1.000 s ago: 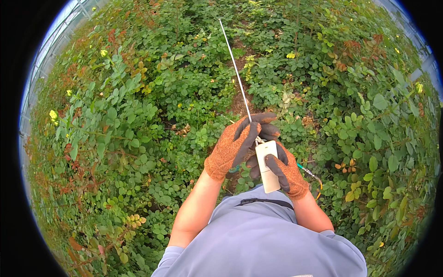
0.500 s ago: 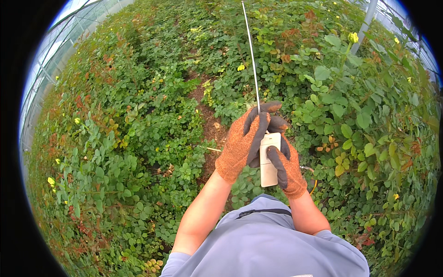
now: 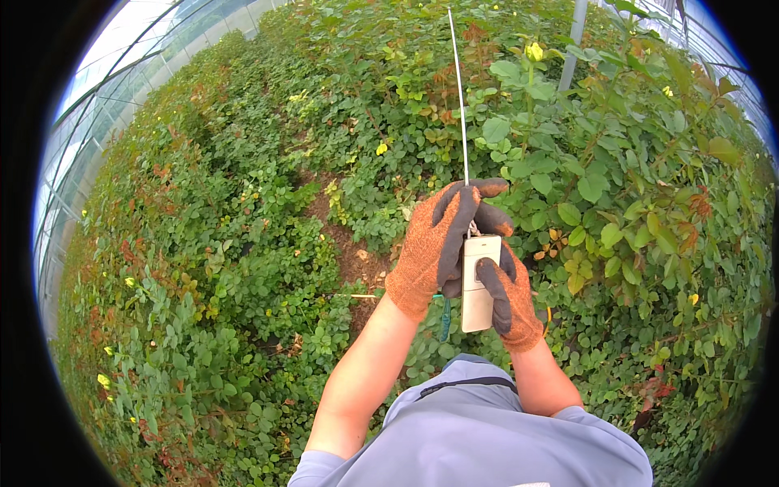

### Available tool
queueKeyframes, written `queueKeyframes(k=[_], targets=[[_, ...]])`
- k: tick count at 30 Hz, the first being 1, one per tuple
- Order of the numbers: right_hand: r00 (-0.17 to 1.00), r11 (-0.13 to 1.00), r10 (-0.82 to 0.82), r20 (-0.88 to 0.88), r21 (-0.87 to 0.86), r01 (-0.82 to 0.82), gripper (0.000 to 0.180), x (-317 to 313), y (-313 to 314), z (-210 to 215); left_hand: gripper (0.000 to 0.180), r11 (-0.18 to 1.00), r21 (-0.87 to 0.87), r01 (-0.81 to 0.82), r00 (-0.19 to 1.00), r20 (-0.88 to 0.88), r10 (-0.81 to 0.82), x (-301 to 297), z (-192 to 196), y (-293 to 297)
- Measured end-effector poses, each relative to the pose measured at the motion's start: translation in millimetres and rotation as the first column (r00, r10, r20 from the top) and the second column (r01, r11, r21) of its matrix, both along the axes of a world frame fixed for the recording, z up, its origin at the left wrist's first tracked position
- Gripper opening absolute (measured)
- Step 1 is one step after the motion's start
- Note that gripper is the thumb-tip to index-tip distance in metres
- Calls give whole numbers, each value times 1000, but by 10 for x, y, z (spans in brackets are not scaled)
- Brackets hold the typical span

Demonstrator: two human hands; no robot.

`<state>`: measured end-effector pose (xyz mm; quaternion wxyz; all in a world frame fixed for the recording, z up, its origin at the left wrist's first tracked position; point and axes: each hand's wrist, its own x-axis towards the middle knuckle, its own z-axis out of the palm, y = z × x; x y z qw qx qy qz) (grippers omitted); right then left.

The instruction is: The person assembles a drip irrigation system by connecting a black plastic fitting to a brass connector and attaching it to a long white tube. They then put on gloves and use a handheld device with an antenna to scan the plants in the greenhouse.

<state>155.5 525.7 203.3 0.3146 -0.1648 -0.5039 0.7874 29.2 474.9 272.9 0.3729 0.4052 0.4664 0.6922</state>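
In front of my torso I hold a small cream-coloured, box-shaped handheld device (image 3: pixel 478 310) upright. My right hand (image 3: pixel 519 304), in an orange and dark grey work glove, is wrapped round its right side, with the thumb on its front face. A thin whitish rod (image 3: pixel 460 97) rises from above the device, pointing up and away over the plants. My left hand (image 3: pixel 430 247), gloved alike, pinches the rod's lower end just above the device. Some of its fingers are hidden behind the device.
Dense leafy bushes (image 3: pixel 243 268) like roses, with scattered yellow buds, surround me. A yellow bud (image 3: pixel 534 52) stands at upper right beside a grey post (image 3: pixel 573 45). A narrow strip of brown soil (image 3: pixel 357 264) runs between the plants. Greenhouse framing (image 3: pixel 105 89) curves along the left.
The view has turned slightly right, so the tall yellow bud and the post sit further left. A teal strap now shows below my left hand. Both hands keep their holds.
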Motion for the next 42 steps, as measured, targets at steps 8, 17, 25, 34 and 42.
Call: queueKeyframes(k=[8, 17, 25, 34, 42], targets=[[999, 1000, -7, 52, 3, 7, 51, 372, 10, -12, 46, 996, 84, 40, 983, -181, -25, 59, -20, 289], [991, 997, -70, 112, -17, 73, 52, 660, 199, -269, 49, 996, 5, 88, 996, 17, -88, 409, -102, 564], [953, 962, -228, 199, 196, 189, 49, 641, 398, -308, 47, 969, 247, 14, 991, 128, -47, 606, -202, 976], [732, 851, -525, 435, 256, 458, 52, 1212, -173, -454, 46, 862, 393, 321, 828, 324, -457, 1050, 15, 1195], [702, 773, -609, 371, 79, 629, 52, 1326, -691, -437, 43, 813, 376, 444, 652, 487, -581, 1384, 27, 973]])
